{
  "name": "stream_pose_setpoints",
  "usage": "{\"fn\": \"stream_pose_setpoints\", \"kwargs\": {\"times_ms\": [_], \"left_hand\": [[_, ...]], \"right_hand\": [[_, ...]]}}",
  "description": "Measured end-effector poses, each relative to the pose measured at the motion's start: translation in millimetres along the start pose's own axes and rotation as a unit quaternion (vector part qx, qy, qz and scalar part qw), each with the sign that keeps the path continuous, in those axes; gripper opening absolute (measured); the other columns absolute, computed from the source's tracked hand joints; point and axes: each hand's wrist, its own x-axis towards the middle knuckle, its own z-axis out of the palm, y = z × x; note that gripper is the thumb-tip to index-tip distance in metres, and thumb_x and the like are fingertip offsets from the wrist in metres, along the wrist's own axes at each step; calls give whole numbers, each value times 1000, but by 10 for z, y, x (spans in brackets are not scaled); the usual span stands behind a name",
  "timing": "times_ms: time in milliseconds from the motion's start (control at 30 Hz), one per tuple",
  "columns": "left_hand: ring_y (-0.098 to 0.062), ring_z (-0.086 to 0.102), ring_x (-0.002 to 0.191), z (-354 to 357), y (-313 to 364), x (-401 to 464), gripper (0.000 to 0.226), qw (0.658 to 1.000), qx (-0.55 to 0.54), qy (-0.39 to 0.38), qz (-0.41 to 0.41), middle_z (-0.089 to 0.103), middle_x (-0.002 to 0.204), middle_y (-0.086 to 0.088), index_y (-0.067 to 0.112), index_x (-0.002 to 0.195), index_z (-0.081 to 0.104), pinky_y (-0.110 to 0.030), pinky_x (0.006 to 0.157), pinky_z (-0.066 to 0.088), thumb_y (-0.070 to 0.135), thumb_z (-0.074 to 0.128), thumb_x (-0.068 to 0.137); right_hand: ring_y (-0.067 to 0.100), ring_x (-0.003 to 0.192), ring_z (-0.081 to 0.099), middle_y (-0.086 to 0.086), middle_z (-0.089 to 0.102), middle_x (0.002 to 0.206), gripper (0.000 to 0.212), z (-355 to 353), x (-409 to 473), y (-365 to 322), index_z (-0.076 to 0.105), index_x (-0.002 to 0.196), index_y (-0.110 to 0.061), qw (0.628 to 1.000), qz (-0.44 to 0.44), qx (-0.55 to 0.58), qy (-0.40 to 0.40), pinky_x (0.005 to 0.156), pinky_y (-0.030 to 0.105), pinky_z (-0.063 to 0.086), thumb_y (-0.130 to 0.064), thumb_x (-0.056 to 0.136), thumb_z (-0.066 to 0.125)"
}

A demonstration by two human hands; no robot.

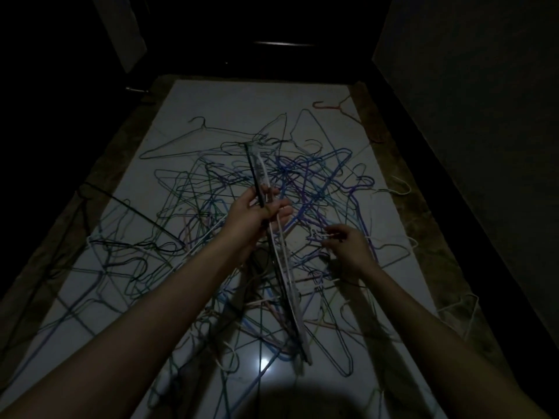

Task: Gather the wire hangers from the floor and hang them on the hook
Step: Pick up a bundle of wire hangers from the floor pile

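A tangle of wire hangers sprawls across the pale floor. The left hand grips a gathered bundle of hangers above the pile. The right hand pinches a white hanger lying in the heap.

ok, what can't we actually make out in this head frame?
- Hook: not visible in the head view; the room beyond the floor is too dark.
- Count in the bundle of hangers the left hand grips: wires overlap.
- Which wire the right hand fingers pinch: dim, lost in the pile of hangers.
- Pile's near end: cut off by the bottom edge.
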Motion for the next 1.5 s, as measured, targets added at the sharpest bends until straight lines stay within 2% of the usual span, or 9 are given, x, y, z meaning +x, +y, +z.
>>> {"fn": "stream_pose_setpoints", "kwargs": {"times_ms": [133,400,533,667,867,1000,1133,1367,1500], "left_hand": [[-19,69,82,-1,-1,45,20,1000,-1,-4,4,68,96,-11,7,108,55,-26,68,58,-4,52,91],[-15,71,75,-26,-111,130,18,1000,6,-3,-3,69,91,-9,13,98,59,-24,66,57,-2,55,90],[-15,70,76,-17,-136,141,19,1000,7,-3,0,69,92,-9,10,104,57,-25,67,58,-3,53,91],[-18,69,80,-39,-149,136,23,1000,3,6,-4,68,97,-12,8,111,55,-26,68,58,-3,54,90],[-18,67,78,-78,-146,95,15,1000,8,6,7,68,90,-9,9,99,58,-28,70,59,-2,55,90],[-19,65,75,-89,-130,100,14,1000,3,7,11,66,88,-11,6,101,55,-26,66,57,-4,51,92],[-15,65,69,-101,-153,102,14,1000,12,6,13,66,84,-9,11,95,56,-22,59,53,-1,51,92],[-15,63,68,-89,-162,109,15,1000,13,-5,14,64,83,-10,10,96,57,-21,55,48,-3,50,93],[-16,59,66,-69,-177,82,16,1000,9,-7,4,60,82,-12,9,93,56,-24,55,46,-5,47,93]], "right_hand": [[23,106,60,12,64,116,27,70,166,68,65,112,-2,992,-30,-120,22,80,22,43,-2,85,63],[29,112,47,9,58,115,21,127,311,179,65,106,-17,939,-58,-338,27,88,35,37,-16,86,62],[29,109,51,7,60,108,14,98,370,200,66,95,-17,952,-43,-302,-32,92,38,41,-15,81,69],[20,86,56,8,60,87,9,35,377,191,58,81,-8,978,-24,-187,-84,75,28,44,-3,84,65],[25,87,63,11,63,91,12,-9,420,170,60,84,-6,977,-20,-200,-77,80,35,53,4,86,56],[22,84,57,9,65,94,14,-136,438,51,66,94,-7,930,-88,-351,-72,69,27,42,-5,88,54],[27,93,59,11,63,103,18,-194,518,-20,67,98,-7,887,-132,-431,-102,77,32,47,-6,84,55],[21,107,52,0,66,103,15,-331,607,38,70,93,-13,862,-187,-457,-118,90,30,35,-10,83,59],[22,117,43,-1,64,106,11,-277,465,165,71,92,-21,883,-149,-442,-61,92,34,26,-19,83,65]]}}
